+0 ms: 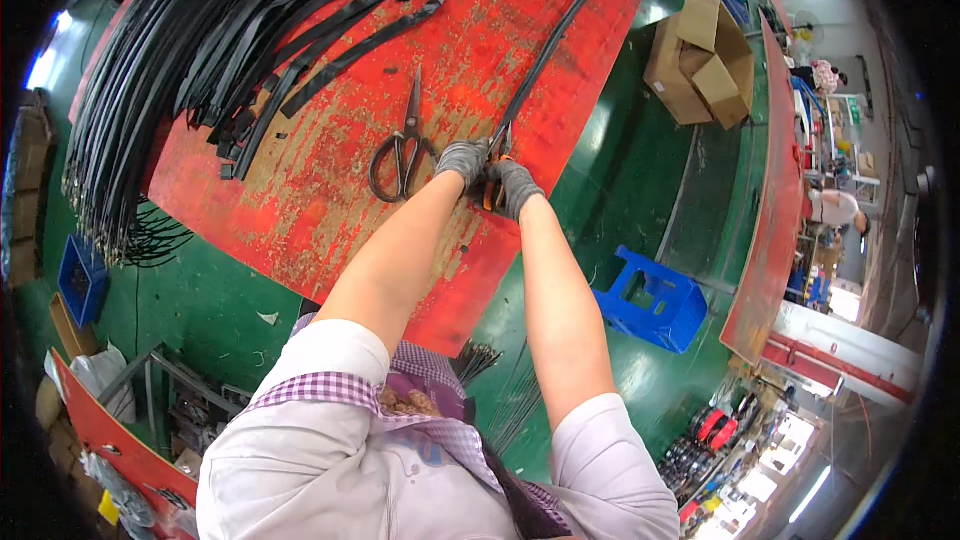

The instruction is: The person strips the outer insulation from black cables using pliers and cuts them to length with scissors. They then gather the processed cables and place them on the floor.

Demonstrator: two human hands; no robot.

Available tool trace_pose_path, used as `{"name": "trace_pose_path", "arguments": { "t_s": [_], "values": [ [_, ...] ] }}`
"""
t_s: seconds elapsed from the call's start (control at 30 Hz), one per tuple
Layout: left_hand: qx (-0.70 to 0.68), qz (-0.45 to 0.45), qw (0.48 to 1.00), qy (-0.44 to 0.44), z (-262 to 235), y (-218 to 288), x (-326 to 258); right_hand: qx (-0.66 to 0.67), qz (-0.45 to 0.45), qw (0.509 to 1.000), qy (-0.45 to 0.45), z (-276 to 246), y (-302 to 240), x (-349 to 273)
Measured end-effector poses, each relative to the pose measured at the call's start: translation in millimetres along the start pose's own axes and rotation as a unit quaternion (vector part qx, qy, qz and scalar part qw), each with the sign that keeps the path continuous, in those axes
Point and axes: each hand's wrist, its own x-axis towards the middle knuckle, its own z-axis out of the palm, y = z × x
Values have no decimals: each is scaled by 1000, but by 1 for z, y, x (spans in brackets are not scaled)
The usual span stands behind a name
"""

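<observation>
My left hand (463, 160), in a grey glove, is closed around the near end of a black cable bundle (550, 48) that runs away over the worn red table (340, 165). Right beside it, my right hand (515, 185), also gloved, grips an orange-handled hand tool (490, 195). The tool's metal jaws point away from me at the cable's end; whether they are pliers or cutters is too small to tell. Left of my hands lies a pair of large scissors (405, 145) with dark loop handles, blades pointing away, touched by neither hand.
Long black cables or sleeves (210, 40) are heaped over the table's far left side. On the green floor to the right stand a blue plastic stool (655, 302) and an open cardboard box (700, 60). A blue crate (82, 278) sits at the left. Other people are in the distance.
</observation>
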Motion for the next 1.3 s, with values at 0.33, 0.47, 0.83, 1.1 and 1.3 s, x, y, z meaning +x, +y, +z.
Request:
{"name": "trace_pose_path", "arguments": {
  "t_s": [0.33, 0.47, 0.83, 1.1, 1.3],
  "values": [
    [-559, -117, 815, -101, 40, -65, -134, 27, -136, 979, -152, 70, 28, -115],
    [-409, -170, 896, -14, 64, -94, -208, -414, -250, 872, 78, 177, 14, -87],
    [-318, -115, 940, 46, 65, -144, -254, -544, -349, 712, 276, 193, 47, -68],
    [-371, -58, 926, 33, 62, -156, -263, -487, -222, 818, 209, 168, 46, -85],
    [-348, -100, 932, 29, 51, -163, -255, -64, -283, 956, 36, 109, 91, -88]
  ]
}}
